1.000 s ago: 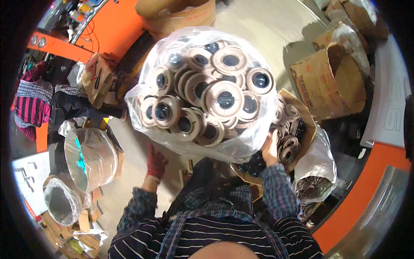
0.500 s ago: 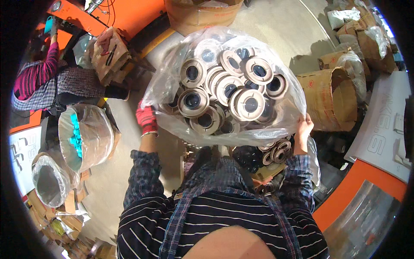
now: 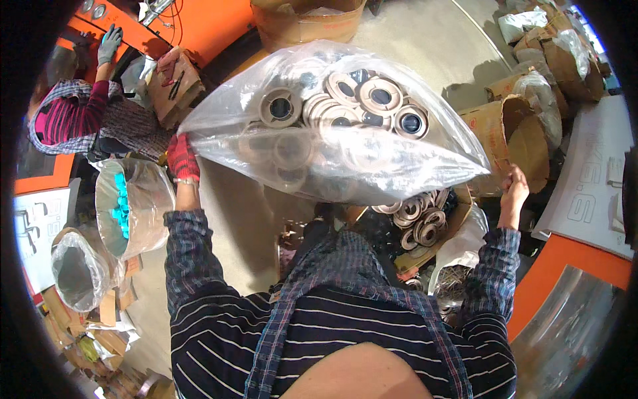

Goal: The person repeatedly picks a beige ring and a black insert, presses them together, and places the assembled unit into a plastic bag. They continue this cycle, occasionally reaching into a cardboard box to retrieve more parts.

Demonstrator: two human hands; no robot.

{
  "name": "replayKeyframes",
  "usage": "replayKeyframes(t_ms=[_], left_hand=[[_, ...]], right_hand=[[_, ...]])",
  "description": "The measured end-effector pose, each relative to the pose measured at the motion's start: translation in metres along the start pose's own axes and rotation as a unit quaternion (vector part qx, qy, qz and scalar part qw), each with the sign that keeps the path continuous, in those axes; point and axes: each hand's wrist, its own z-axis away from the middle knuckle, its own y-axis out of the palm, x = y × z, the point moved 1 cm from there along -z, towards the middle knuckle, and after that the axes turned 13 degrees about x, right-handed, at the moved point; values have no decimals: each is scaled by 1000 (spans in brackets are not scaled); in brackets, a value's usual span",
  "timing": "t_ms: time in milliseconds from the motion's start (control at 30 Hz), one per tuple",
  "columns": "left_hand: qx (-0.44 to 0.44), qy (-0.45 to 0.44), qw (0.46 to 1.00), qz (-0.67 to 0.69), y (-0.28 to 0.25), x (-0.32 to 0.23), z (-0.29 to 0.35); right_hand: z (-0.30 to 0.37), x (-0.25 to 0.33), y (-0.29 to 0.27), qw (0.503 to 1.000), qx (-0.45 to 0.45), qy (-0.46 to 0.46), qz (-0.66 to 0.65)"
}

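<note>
In front of me a large clear plastic bag (image 3: 425, 163) holds several beige round discs with dark centres (image 3: 380, 95). Its mouth is drawn out wide to both sides, and the near film lies over part of the discs, blurring them. My left hand (image 3: 181, 158), in a red glove, is closed on the bag's left corner. At the right, my bare right hand (image 3: 514, 189) is closed beside the bag's pointed right corner; the film pulls taut toward it, though the bit between the fingers is hard to make out.
Below the bag, a carton (image 3: 458, 223) contains similar discs and dark parts. Lined bins (image 3: 143, 226), one with turquoise pieces, stand left. An open cardboard drum (image 3: 525, 136) stands right, another (image 3: 309, 30) at the far side. A co-worker (image 3: 80, 113) with a gloved hand is at the far left.
My hands have moved apart, left hand leftward and right hand rightward, stretching the bag's mouth into a narrow pointed shape. The near film has come over the discs. The co-worker's arm has shifted.
</note>
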Motion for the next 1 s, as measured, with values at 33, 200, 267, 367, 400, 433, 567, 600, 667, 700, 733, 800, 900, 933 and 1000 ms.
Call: replayKeyframes(t_ms=[33, 200, 267, 367, 400, 433, 567, 600, 667, 700, 733, 800, 900, 933, 1000], left_hand=[[-26, 58, 998, -10, 5, 12, -9], [-50, 25, 998, 15, 29, 41, -32], [-46, 45, 995, -78, 34, 34, -32], [-20, -17, 921, 389, 44, 23, -32], [8, -63, 864, 499, 50, 20, -35], [-6, -92, 855, 510, 59, 19, -37], [34, -123, 888, 441, 95, 2, -56], [119, -112, 883, 441, 103, -7, -61], [297, -91, 849, 427, 115, -28, -63], [363, -81, 838, 399, 116, -39, -63], [366, -102, 849, 368, 113, -47, -58], [445, -74, 805, 385, 91, -59, -56], [529, -76, 796, 285, 27, -50, -67], [542, -115, 764, 331, 5, -39, -76], [555, -125, 806, 161, -34, -12, -91]], right_hand=[[-6, 9, -1, 999, -3, -31, -17], [17, -7, 26, 982, 176, -59, 32], [39, -38, 27, 959, 134, -72, 238], [76, -114, 37, 959, 169, 149, 172], [76, -139, 51, 954, 177, 166, 174], [76, -164, 67, 958, 178, 200, 98], [10, -198, 148, 959, 174, 142, -174], [-12, -192, 164, 966, 162, 95, -176], [-43, -178, 194, 963, 152, 73, -211], [-51, -169, 202, 945, 181, 78, -259], [-52, -162, 209, 910, 194, 62, -362], [-29, -147, 197, 936, 130, 12, 327], [34, -129, 161, 948, 44, -162, 270], [32, -125, 153, 953, -1, -115, 280], [31, -116, 143, 928, -27, -107, 356]])
